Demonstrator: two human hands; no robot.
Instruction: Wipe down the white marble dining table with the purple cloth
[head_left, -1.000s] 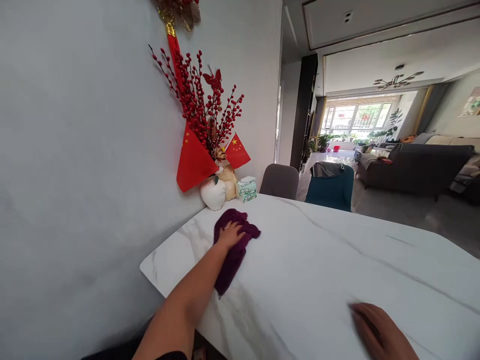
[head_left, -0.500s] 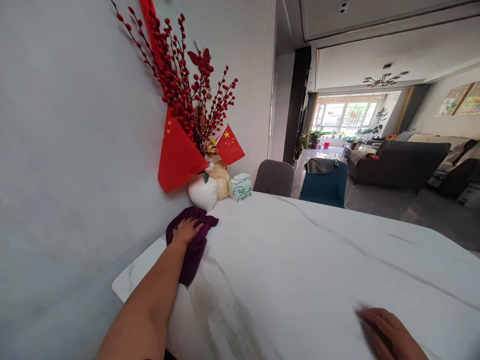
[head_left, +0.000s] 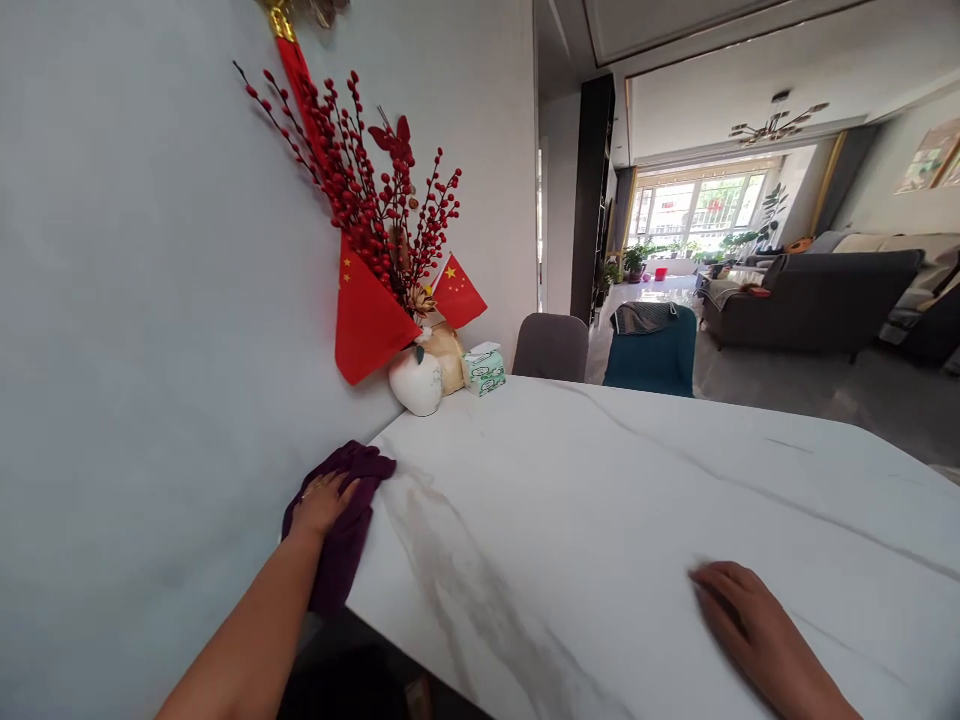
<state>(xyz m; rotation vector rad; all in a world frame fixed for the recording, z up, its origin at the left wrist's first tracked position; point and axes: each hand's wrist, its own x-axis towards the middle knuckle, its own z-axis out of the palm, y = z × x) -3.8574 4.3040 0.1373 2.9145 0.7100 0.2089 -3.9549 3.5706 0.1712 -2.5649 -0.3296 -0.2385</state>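
A bunched purple cloth (head_left: 346, 545) lies at the table's left corner beside the wall, part of it hanging past the edge. My left hand (head_left: 322, 502) presses down on it and grips it, fingers over the folds. On the right, my right hand (head_left: 742, 615) is low over or on the white marble-patterned table (head_left: 570, 510); which of these, I cannot tell. Its fingers and thumb are curled toward each other, slightly blurred, and nothing shows between them.
Against the wall stand a white vase (head_left: 418, 385), a tan vase (head_left: 448, 360) with red berry branches (head_left: 367, 190) and red flags (head_left: 367, 320), and a tissue box (head_left: 486, 372). Grey (head_left: 551, 347) and blue (head_left: 651, 360) chairs are beyond the far edge.
My left hand has drawn the purple cloth away from the vases, toward me and left, to the table's edge. My right hand has moved slightly up and left in view.
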